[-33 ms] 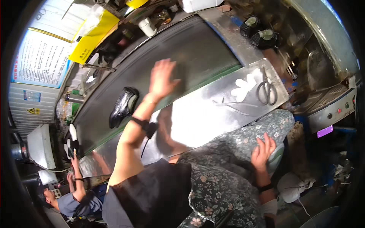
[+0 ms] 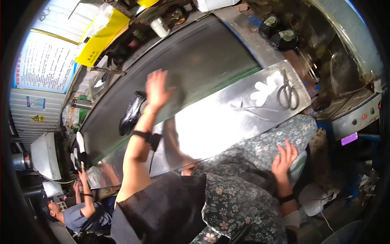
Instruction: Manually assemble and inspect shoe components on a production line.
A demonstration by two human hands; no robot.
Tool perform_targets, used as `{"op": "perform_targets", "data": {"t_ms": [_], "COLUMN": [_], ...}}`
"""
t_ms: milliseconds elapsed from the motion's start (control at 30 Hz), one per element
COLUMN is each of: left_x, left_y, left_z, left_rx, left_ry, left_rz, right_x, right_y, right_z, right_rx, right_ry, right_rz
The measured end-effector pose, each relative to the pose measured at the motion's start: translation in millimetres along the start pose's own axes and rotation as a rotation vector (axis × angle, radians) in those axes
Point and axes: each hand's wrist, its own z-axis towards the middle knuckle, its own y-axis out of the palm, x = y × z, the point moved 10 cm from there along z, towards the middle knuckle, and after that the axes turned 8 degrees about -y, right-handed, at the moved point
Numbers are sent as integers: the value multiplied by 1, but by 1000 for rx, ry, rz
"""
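left hand (image 2: 156, 87) spread flat on dark belt (image 2: 195, 61), grip apart, just beside black shoe (image 2: 132, 112) — could snag fingers. right hand (image 2: 284, 156) splayed, empty, on floral cloth (image 2: 243, 183).

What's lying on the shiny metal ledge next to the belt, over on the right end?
On the metal ledge, near its right end, lie scissors and a white cut-out piece, with a thin cord beside them. The floral fabric covers the ledge's near edge, hiding anything there.
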Motion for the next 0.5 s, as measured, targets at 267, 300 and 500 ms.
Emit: {"op": "perform_targets", "data": {"t_ms": [267,300,500], "left_x": [-305,-286,-211], "left_y": [23,24,18], "left_z": [-236,-236,-167], "left_rx": [-393,-408,-303], "left_ry": [-843,-773,-877], "left_rz": [-178,-53,-353], "right_x": [-19,-21,-27], "right_y": [10,13,7], "right_z": [11,13,19], "right_rx": [-54,-65,-102], "right_ry": [-30,-16,-6], "right_rz": [57,56,16]}}
